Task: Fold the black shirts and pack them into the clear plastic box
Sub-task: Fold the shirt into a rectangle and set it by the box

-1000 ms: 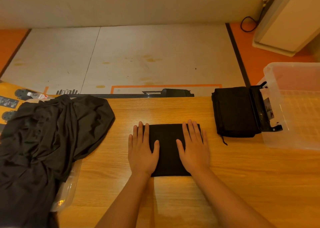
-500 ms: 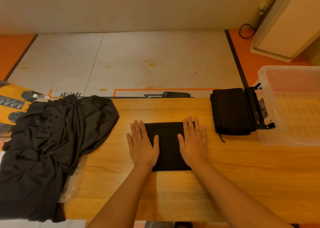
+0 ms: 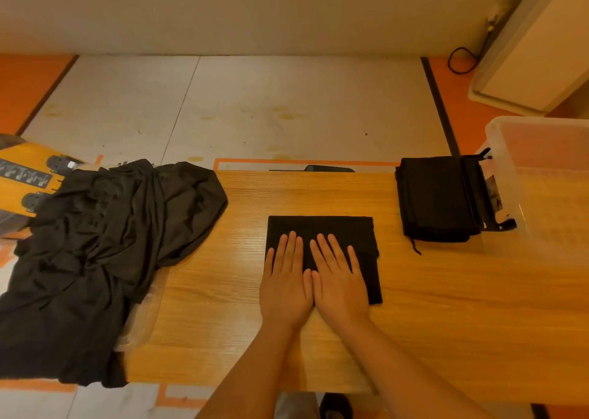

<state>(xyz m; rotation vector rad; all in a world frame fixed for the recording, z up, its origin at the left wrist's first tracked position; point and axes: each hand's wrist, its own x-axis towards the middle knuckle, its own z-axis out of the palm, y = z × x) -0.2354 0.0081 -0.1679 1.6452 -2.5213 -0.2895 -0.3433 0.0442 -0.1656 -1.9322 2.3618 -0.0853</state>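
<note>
At the near middle of the table (image 3: 446,307), both hands lie flat on the folded shirt (image 3: 322,227).

- Left hand (image 3: 287,286) and right hand (image 3: 339,283) are side by side with thumbs touching. Fingers are straight and slightly spread. Neither hand holds anything; the palms only press down.
- We read this as smoothing: weight on the last fold sets the creases so the bundle keeps its shape when lifted.
- The wrists reach past the shirt's near edge. Its far half is uncovered, and its right side sticks out past the right hand.
- To the right, well apart from the hands, a stack of folded shirts (image 3: 433,199) lies against the left wall of the clear plastic box (image 3: 538,122). We take it as staged there for a short transfer.
- We see no black cloth through the box walls, so packing looks not yet begun.
- On the left end, a pile of unfolded shirts (image 3: 105,243) is draped over the table edge and over a clear plastic piece (image 3: 143,323). We cannot tell whether that piece is a lid or a bag.
- Supply is on the left, work in the centre and output on the right, which suits a left-to-right flow.
</note>
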